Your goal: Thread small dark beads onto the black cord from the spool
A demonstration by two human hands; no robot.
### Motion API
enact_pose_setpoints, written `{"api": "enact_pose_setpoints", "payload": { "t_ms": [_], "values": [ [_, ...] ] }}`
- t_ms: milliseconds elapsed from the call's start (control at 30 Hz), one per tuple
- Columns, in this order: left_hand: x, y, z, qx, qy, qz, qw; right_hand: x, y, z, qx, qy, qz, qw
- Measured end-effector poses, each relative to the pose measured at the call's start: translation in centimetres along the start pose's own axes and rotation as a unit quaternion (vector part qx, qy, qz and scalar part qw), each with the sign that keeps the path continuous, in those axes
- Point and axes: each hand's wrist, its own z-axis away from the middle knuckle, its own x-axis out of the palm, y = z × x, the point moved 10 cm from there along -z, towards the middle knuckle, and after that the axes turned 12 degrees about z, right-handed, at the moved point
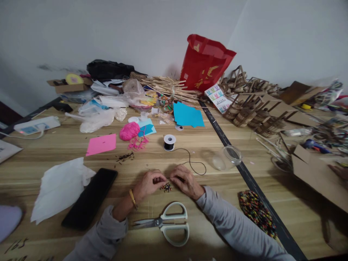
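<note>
My left hand (152, 183), with a gold-coloured bangle at its wrist, is closed in a pinch just above a small pile of multicoloured beads (166, 187). What lies between its fingertips is too small to make out. Close beside it, my right hand (186, 180) pinches too, and a thin black cord (192, 168) runs to it from a white spool (169, 142). The fingertips of both hands nearly meet over the beads. Below them on the table lie scissors (165, 223) with pale handles, blades pointing left.
A black phone (91, 199) and white paper (61, 188) lie left; a clear jar (225, 158) and a heap of beaded strands (257, 214) lie right. Pink yarn (129, 131), a blue sheet (189, 115), small woven baskets (244, 115) and a red bag (205, 63) are farther back.
</note>
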Motion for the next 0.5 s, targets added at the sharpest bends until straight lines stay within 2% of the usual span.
{"api": "enact_pose_setpoints", "payload": {
  "t_ms": [233, 500],
  "values": [
    [0.5, 1.3, 0.4, 0.024, -0.030, -0.106, 0.994, -0.3, 0.1, 0.0, -0.002, 0.023, 0.002, 1.000],
    [0.8, 1.8, 0.4, 0.038, -0.031, -0.150, 0.987, 0.1, 0.5, 0.1, -0.001, 0.016, 0.004, 1.000]
  ]
}}
